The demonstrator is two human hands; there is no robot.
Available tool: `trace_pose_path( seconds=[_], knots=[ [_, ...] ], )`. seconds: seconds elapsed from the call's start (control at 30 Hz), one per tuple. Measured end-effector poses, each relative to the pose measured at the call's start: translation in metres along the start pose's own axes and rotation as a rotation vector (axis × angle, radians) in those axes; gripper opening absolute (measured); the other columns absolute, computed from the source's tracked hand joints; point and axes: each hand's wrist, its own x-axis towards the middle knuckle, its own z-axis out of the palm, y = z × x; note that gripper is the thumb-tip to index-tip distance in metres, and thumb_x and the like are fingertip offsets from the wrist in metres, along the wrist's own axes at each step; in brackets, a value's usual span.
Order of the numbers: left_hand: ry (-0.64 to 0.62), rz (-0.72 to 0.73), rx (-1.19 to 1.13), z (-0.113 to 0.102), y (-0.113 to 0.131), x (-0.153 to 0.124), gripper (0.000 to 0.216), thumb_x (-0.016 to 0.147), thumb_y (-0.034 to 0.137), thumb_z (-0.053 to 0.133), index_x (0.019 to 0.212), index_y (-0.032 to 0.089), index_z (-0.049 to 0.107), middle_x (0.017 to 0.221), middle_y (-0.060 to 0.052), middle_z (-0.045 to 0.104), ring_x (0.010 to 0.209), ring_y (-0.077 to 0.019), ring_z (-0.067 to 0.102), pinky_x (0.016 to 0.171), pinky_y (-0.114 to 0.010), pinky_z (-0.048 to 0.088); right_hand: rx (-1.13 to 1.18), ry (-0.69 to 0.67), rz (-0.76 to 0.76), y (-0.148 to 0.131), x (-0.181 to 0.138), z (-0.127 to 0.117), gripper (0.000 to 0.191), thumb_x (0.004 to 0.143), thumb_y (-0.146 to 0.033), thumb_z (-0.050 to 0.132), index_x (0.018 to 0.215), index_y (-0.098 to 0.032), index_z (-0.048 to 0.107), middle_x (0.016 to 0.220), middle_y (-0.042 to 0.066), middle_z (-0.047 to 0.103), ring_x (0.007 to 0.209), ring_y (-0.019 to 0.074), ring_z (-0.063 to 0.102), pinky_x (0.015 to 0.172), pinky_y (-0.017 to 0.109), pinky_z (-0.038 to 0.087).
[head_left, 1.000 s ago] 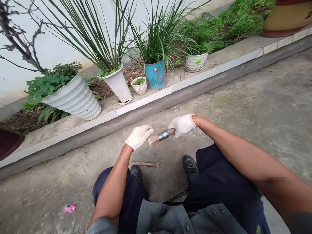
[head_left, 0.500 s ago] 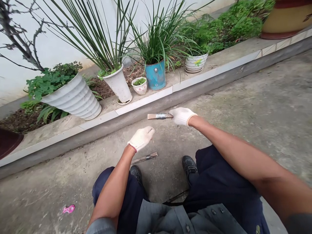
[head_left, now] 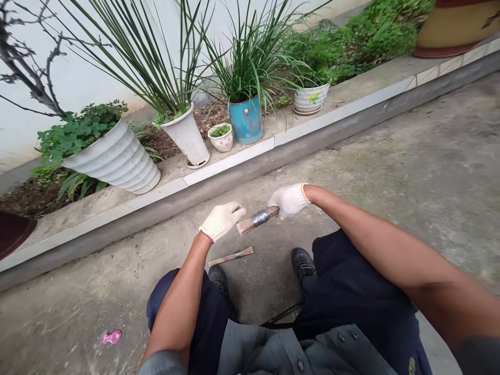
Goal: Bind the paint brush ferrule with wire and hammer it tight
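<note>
The wire-wrapped wooden stick (head_left: 261,218), held in the right gloved hand (head_left: 288,201), has swung down and nearer, its end now just beside the left gloved hand (head_left: 221,221).

Concrete ground (head_left: 390,172) beneath white wall (head_left: 23,140)

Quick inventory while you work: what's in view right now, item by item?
Bound wooden stick: 1, brown and grey, between the hands.
Second bound stick: 1, brown and grey, on the concrete.
Tall flowerpots: 2, white, on the curb.
Small flowerpots: 2, white, on the curb.
Metal can planter: 1, blue, on the curb.
Large flowerpot: 1, yellow, top right.
Pink scrap: 1, pink, lower left.
Dark pot rim: 1, dark red, left edge.
Shoes: 2, black, below the hands.
Left grip: 1, white glove, at the stick's near end.
Right grip: 1, white glove, at the stick's far end.
</note>
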Motion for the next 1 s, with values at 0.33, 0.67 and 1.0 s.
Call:
trace_pose_path(
  seconds=[0.33, 0.67, 1.0],
  knots=[
    [-0.014, -0.096, -0.261, 0.022, 0.006, 0.005, 0.039, 0.104, 0.041, 0.035, 0.111, 0.02, 0.067, 0.08, -0.001, 0.072, 0.068, -0.0163, 0.068, 0.07, -0.026, 0.048, 0.309, 0.474, 0.228, -0.004, 0.004, -0.019, 0.027, 0.086, -0.042, 0.059, 0.099, -0.02, 0.067, 0.082, 0.004, 0.072, 0.071, 0.0157, 0.062, 0.063, 0.024, 0.041],
    [-0.092, -0.006, 0.064, 0.019, 0.012, 0.001, 0.036, 0.105, 0.038, 0.038, 0.09, 0.024, 0.068, 0.08, -0.003, 0.071, 0.071, -0.0196, 0.065, 0.067, -0.027, 0.041, -0.228, 0.207, 0.524, -0.002, 0.023, -0.003, 0.041, 0.077, -0.013, 0.063, 0.115, -0.015, 0.076, 0.107, 0.022, 0.075, 0.1, 0.0341, 0.072, 0.081, 0.04, 0.052],
    [-0.029, 0.035, -0.225, 0.001, 0.007, -0.001, 0.029, 0.095, 0.04, 0.053, 0.083, 0.02, 0.069, 0.081, -0.001, 0.071, 0.075, -0.0172, 0.065, 0.071, -0.026, 0.045, 0.202, -0.093, -0.141, -0.006, 0.0, 0.005, 0.024, 0.07, -0.032, 0.071, 0.091, -0.019, 0.074, 0.074, -0.001, 0.068, 0.066, 0.0129, 0.058, 0.06, 0.023, 0.037]
  ],
)
